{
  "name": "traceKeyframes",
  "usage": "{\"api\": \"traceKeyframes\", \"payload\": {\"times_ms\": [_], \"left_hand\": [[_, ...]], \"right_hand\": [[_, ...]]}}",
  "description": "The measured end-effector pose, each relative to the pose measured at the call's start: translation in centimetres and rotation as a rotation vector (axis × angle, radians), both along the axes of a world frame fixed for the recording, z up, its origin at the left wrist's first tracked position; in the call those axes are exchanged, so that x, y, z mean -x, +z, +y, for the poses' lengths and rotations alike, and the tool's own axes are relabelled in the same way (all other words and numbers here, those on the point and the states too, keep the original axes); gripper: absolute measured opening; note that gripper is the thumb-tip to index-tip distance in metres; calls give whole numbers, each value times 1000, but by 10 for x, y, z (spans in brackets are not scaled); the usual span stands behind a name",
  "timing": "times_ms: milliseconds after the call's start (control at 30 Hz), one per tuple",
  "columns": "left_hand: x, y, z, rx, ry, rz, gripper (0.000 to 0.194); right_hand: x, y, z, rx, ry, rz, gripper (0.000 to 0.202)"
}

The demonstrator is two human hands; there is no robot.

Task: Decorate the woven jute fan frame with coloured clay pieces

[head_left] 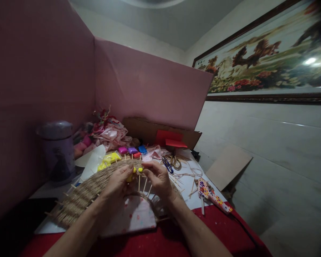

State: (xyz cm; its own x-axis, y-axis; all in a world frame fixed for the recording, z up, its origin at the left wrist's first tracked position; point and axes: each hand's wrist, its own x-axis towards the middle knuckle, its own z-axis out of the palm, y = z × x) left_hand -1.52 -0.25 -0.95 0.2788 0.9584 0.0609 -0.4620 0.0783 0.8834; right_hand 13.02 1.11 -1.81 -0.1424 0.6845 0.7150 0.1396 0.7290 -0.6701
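My left hand (120,180) is closed on a lump of yellow modelling clay (131,175), part of which its fingers hide. Between the fingertips of my right hand (159,178) is a small yellow clay piece (140,170), a short gap away from the lump. Both hands are above a fan-shaped piece of woven twine (80,201) with thin wooden sticks poking out along its curved edges. Under my wrists lies a pale, spotted half-round panel (139,216). Behind the left hand rests an opened bag of yellow clay (108,160).
Pink, purple and blue clay packets (132,150) lie behind the fan. Scissors (176,163), blue-handled snips (167,165) and loose sticks are at the right. A flower-patterned glue gun (212,196) sits on the red cloth (203,223). A lidded purple bin (57,151) stands left.
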Motion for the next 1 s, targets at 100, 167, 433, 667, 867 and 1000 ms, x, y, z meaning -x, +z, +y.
{"api": "traceKeyframes", "payload": {"times_ms": [100,167,433,667,867,1000], "left_hand": [[-2,-2,-1,-58,49,127,45],[-2,-4,-1,-77,79,189,48],[-1,-4,0,-52,66,140,42],[-1,-3,-2,-60,98,229,50],[2,-4,1,-53,62,221,45],[3,-4,2,-90,25,179,41]], "right_hand": [[2,2,-2,7,26,-10,24],[3,3,-5,-19,49,-39,18],[5,1,-8,-85,-34,-89,7],[4,2,-8,-93,-2,-98,11],[3,1,-8,-100,-94,-102,7],[2,2,-6,-79,-17,-83,19]]}}
